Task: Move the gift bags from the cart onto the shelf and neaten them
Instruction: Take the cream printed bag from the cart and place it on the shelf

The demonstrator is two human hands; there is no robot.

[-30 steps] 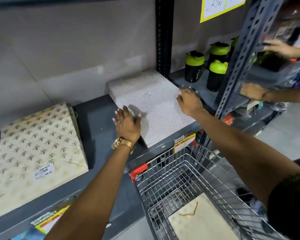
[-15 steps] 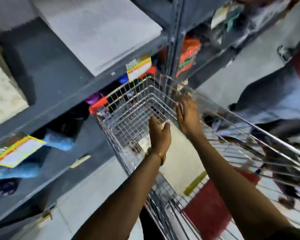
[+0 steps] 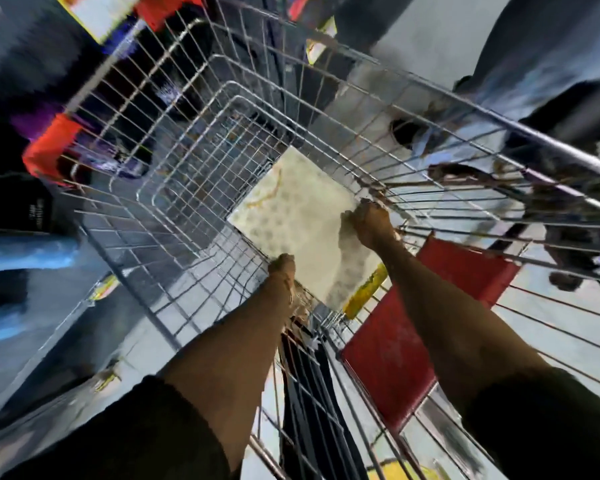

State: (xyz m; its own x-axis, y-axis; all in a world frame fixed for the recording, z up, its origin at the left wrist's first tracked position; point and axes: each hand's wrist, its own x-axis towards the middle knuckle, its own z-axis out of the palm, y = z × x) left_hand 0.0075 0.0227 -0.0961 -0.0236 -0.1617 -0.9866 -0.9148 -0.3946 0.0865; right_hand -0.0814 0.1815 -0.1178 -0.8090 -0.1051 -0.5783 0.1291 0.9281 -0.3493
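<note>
Deep inside a wire shopping cart (image 3: 222, 140), a person reaches with both arms for a flat, cream-coloured gift bag (image 3: 291, 206) lying on the basket floor, its faint pattern and a thin gold cord handle facing up. Blur from the head camera softens much of the frame. At the bag's near left corner, the left hand (image 3: 283, 268) appears curled over the edge, though whether it has truly closed on the paper cannot be told. Further in, the right hand (image 3: 369, 221) sits on the bag's right edge with fingers bent down onto it, seemingly pinching that side. A red seat flap (image 3: 426, 327) and a yellow object (image 3: 364, 294) lie at the bag's near end; the shelf itself is out of sight. Judging by its thin, folded form, the bag should be very light and fairly stiff across its face, yet easy to crease or tear at the corners and prone to slipping between dry fingers. Holding it by two opposite edges, palms supporting the flat panel, looks the safest grip, rather than tugging the cord, which could snag on the wire mesh.
</note>
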